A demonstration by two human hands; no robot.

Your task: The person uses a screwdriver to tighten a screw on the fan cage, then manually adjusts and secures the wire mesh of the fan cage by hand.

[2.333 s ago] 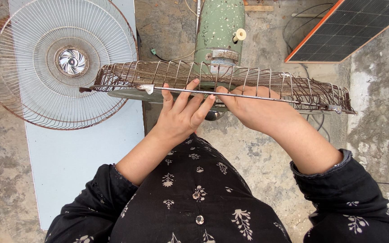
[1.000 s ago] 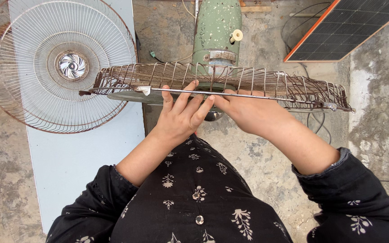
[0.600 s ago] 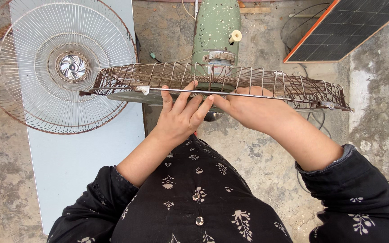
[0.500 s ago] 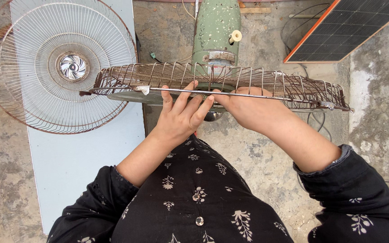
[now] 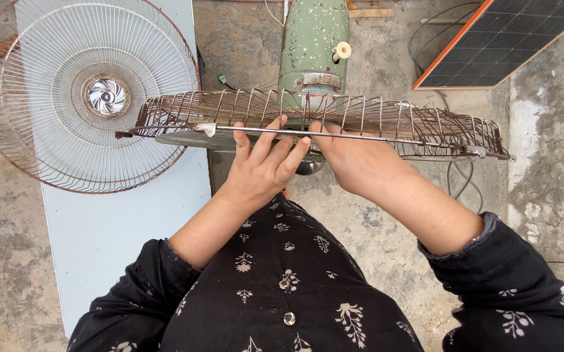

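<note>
Here a rusty wire fan guard (image 5: 386, 120) is held edge-on in front of the green fan motor housing (image 5: 314, 45), its rim running almost level across the middle of the view. The left hand (image 5: 262, 166) is pressed against the near rim from below, fingers (image 5: 275, 140) spread and only lightly curled, their tips laid on the metal rim band rather than wrapped around it. The right hand (image 5: 353, 160) is set just beside it (the two nearly touch), its fingers hooked up over the rim; how tightly they are closed cannot be told. A second, paler fan guard (image 5: 92, 98) lies flat to the left, partly on a light blue board (image 5: 119, 241) and partly on the concrete floor (image 5: 8, 261). A solar panel (image 5: 510, 39) is seen at the upper right.
</note>
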